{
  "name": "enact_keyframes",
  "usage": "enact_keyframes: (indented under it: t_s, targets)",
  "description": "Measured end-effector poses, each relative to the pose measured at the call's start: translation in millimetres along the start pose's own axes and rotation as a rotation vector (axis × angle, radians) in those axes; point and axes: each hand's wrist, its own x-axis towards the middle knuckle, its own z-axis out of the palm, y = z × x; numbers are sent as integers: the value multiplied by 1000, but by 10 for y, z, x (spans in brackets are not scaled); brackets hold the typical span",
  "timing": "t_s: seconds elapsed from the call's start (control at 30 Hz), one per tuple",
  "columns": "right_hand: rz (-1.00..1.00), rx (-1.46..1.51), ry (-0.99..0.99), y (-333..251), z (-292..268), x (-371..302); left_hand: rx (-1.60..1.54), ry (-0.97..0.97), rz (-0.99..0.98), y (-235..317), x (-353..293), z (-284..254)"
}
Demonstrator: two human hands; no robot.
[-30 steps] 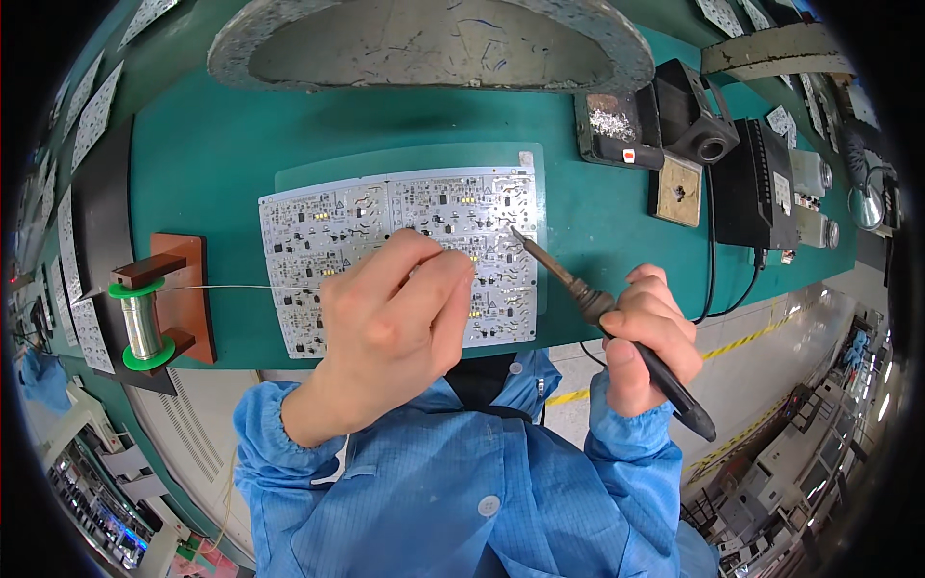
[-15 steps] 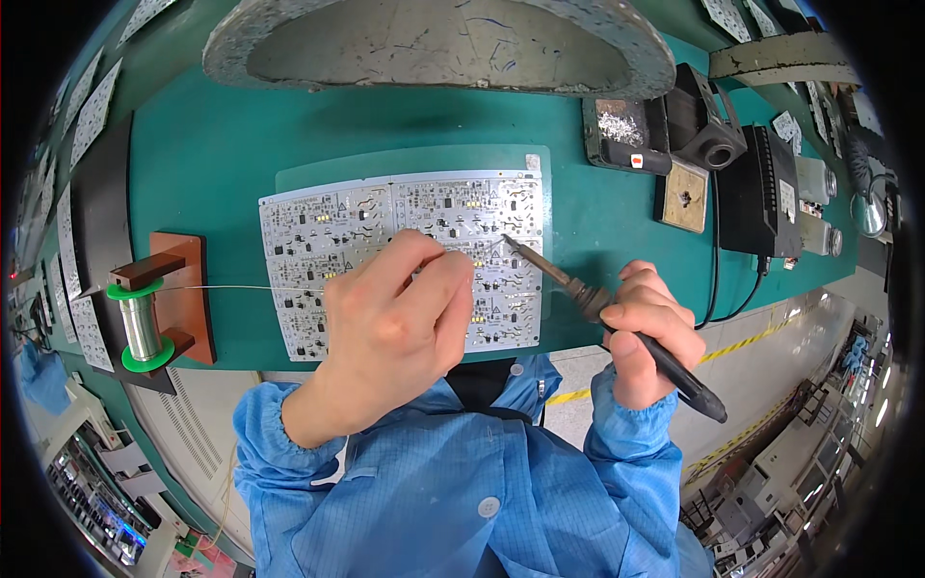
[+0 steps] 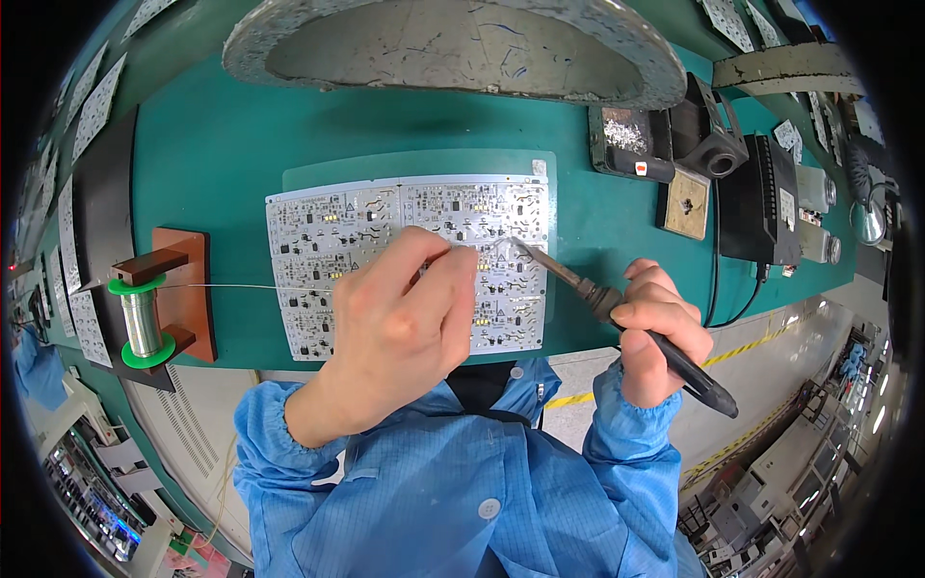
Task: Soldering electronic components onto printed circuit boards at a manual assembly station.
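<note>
A white panel of circuit boards [image 3: 318,222], dotted with small parts, lies on the green mat in front of me. Over its middle, my left hand [image 3: 400,313] pinches the solder wire [image 3: 241,286], which runs left to a spool [image 3: 143,323] with green flanges on a brown stand. My right hand [image 3: 660,332] grips the black handle of a soldering iron [image 3: 602,301]. The iron's tip reaches the right half of the panel, near a thin end of wire beyond my left fingertips. Exact contact at the tip is too small to tell.
A large grey curved hood [image 3: 462,53] hangs across the far side. At the right stand a solder-scrap tray [image 3: 626,135], an iron holder [image 3: 708,135], a sponge tray [image 3: 685,204], a black power unit [image 3: 756,202] with a cable, and glass jars [image 3: 814,188]. More boards [image 3: 96,101] lie far left.
The iron and my right hand have shifted slightly to the right. My left hand stays nearly in place, still pinching the wire. The whole view has moved a little.
</note>
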Motion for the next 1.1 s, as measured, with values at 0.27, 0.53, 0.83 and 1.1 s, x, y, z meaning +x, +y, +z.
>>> enact_keyframes:
  t_s: [0.27, 0.53, 0.83, 1.1]
  targets:
    - [13, 53, 15, 25, -47, 40, -1, 4, -19, -6, 12, 5]
    - [41, 66, -48, 72, -50, 81, 3, -22, -23, -6, 14, 14]
    - [101, 193, -73, 146, -119, 202, 19, -21, -24, 3, 3, -41]
    - [82, 106, -57, 50, -116, 159, 194, 113, -321, -156, -144, -770]
